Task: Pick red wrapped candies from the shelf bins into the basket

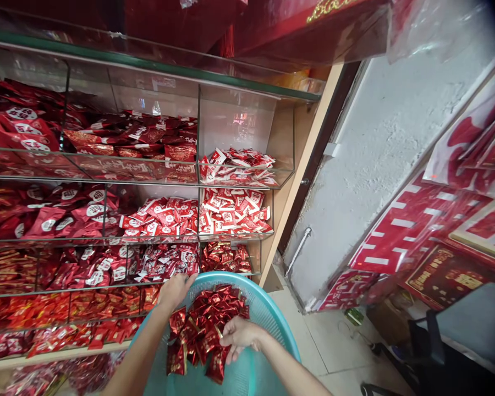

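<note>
- Two bare hands are working inside a turquoise basket [268, 308] that is carrying a heap of shiny red foil packets [208, 316].
- The left hand [174, 291] is resting at the far rim of the basket with its fingers curled over the edge; I cannot tell whether its grip is closing on the rim or on a packet.
- The right hand [239, 335] is lying on the near side of the heap, its grip closing around several packets, with a few spilling out below its fingers.
- The packets are sitting in the middle of the basket, some sliding towards its near wall.
- Beyond the basket, glass shelves [231, 181] are holding rows of similar red sweets in separate compartments; the one just past the far rim is showing matching foil packets.
- Judging from this, the gathering of a handful is under way.
- Lifting that handful clear would be calling for a tighter grip, since loose packets are dangling at its edge.
</note>
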A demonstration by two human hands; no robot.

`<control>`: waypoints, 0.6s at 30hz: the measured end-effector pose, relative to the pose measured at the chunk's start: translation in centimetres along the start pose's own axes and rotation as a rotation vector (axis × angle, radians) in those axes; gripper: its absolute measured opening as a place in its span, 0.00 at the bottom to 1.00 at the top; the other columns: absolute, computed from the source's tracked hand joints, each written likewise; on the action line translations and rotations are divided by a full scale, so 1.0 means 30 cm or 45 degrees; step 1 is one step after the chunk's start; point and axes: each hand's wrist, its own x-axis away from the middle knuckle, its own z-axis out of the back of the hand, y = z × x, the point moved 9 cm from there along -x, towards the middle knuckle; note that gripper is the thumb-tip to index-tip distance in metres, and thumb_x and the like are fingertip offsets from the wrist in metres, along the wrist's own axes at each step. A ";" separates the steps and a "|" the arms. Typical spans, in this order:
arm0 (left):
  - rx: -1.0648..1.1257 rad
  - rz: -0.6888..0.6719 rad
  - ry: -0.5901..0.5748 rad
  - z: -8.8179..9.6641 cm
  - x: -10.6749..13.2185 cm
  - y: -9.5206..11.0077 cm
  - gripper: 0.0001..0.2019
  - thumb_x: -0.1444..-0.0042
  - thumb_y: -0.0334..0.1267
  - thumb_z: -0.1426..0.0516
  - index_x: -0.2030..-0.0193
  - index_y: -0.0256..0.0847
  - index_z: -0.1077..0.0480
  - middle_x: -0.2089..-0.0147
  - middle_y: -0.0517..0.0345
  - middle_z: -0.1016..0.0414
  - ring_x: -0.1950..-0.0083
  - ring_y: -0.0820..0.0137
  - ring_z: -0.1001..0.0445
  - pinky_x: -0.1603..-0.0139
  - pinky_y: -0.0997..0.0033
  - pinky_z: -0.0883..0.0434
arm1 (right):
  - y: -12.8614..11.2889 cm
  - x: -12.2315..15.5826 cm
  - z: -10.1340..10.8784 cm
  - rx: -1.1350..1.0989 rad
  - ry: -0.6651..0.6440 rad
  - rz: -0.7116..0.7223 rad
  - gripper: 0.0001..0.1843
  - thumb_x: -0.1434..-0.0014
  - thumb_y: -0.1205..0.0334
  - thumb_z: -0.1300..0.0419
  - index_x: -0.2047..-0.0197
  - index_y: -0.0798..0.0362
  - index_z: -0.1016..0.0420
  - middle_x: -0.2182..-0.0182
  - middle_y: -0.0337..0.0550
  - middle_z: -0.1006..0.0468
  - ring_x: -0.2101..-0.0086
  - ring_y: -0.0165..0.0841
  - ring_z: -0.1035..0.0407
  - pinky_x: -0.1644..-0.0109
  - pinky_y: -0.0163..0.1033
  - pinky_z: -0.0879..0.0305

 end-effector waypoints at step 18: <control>-0.005 -0.010 -0.003 0.013 0.007 0.014 0.30 0.42 0.59 0.63 0.68 0.41 0.28 0.64 0.47 0.23 0.60 0.57 0.25 0.62 0.65 0.34 | 0.028 -0.014 0.004 0.084 0.172 0.009 0.15 0.48 0.64 0.39 0.77 0.54 0.43 0.89 0.30 0.38 0.85 0.32 0.30 0.83 0.28 0.35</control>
